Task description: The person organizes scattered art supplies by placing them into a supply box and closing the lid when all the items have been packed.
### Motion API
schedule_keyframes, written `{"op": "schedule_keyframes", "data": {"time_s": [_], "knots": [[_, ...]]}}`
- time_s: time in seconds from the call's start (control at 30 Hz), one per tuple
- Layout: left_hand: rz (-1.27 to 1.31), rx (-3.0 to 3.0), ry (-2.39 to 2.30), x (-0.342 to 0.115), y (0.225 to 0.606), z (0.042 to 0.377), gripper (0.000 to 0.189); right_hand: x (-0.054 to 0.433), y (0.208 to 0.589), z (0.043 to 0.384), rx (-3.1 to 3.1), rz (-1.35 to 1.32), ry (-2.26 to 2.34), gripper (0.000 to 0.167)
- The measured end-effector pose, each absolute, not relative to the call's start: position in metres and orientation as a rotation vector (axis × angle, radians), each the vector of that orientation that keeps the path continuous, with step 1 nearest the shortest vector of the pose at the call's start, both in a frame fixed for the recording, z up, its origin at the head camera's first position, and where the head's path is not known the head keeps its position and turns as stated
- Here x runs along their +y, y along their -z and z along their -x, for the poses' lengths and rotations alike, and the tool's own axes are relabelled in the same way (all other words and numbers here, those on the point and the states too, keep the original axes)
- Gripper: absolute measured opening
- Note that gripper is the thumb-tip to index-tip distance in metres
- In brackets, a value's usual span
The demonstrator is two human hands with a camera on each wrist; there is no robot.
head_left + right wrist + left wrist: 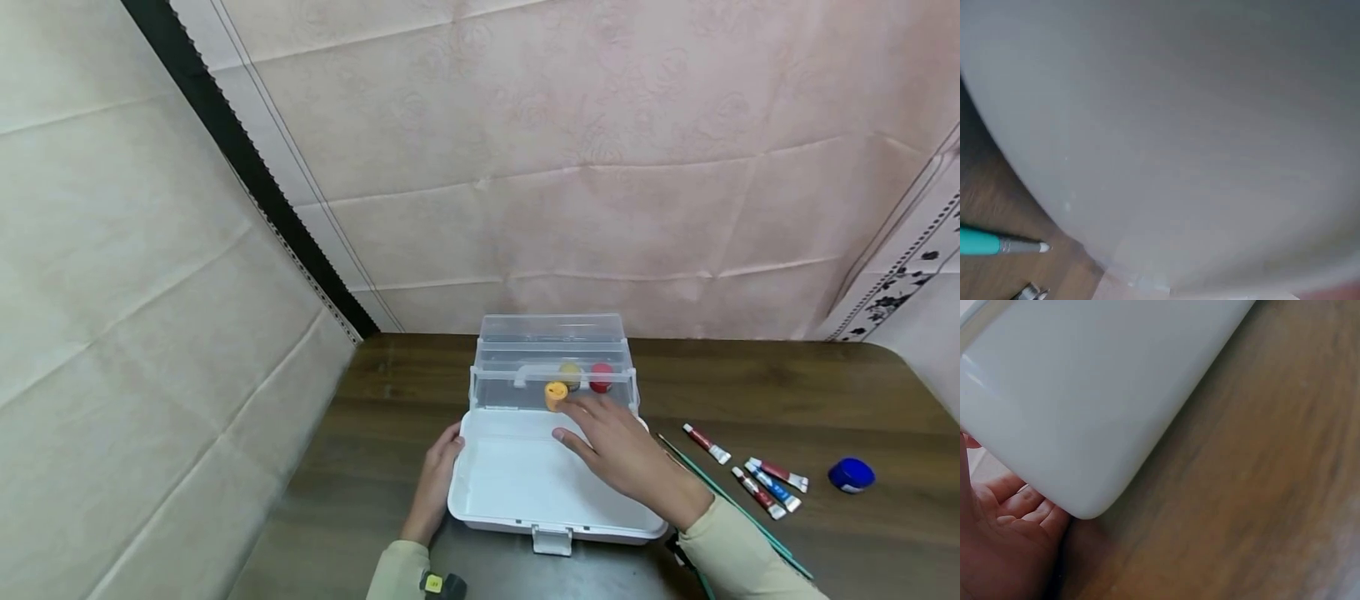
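Observation:
A white plastic case (555, 475) stands on the table, its clear lid (551, 354) raised at the back. My left hand (435, 475) holds the case by its left side; in the left wrist view the fingers (1022, 500) bend in at the case's corner. My right hand (618, 446) reaches over the case with fingers stretched forward. Its fingertips are right at a small yellow-orange paint jar (555, 393), the thumb apart from it. A red jar (601, 377) and a dull yellow jar (570, 372) show by the clear lid. The right wrist view is mostly filled by the blurred case.
To the right of the case lie green paintbrushes (701, 473), several paint tubes (772, 485) and a blue-lidded jar (852, 474). A latch (552, 540) juts from the case's front. Cloth (600, 208) hangs behind the wooden table (750, 375).

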State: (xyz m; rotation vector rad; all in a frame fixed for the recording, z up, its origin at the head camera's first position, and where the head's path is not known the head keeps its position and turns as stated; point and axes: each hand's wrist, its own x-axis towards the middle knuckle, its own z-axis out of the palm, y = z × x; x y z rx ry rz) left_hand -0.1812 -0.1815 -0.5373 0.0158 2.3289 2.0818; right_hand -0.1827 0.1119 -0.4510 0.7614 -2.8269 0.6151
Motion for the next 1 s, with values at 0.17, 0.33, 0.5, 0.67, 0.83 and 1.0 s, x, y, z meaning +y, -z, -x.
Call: {"op": "schedule_keyframes", "data": {"time_s": [0.17,0.33,0.5,0.67,0.83,1.0], "knots": [[-0.013,2.326,-2.081,-0.18,0.5381,0.1813,0.047,0.1099,0.4523,0.1813,-2.823,-0.753,-0.61,0.048],[-0.008,2.337,-2.072,-0.18,0.5369,0.182,0.047,0.1087,0.4536,0.1804,-2.844,-0.764,-0.584,0.052],[0.007,2.353,-2.068,-0.181,0.5374,0.1825,0.047,0.1079,0.4557,0.1806,-2.88,-0.787,-0.536,0.056],[0.029,2.364,-2.063,-0.181,0.5378,0.1819,0.047,0.1069,0.457,0.1812,-2.882,-0.799,-0.492,0.057],[0.024,2.36,-2.057,-0.1798,0.5376,0.1815,0.047,0.1066,0.457,0.1805,-2.876,-0.779,-0.48,0.056],[0.034,2.342,-2.065,-0.1801,0.5371,0.1824,0.048,0.1041,0.4547,0.1805,-2.885,-0.791,-0.454,0.056]]}}
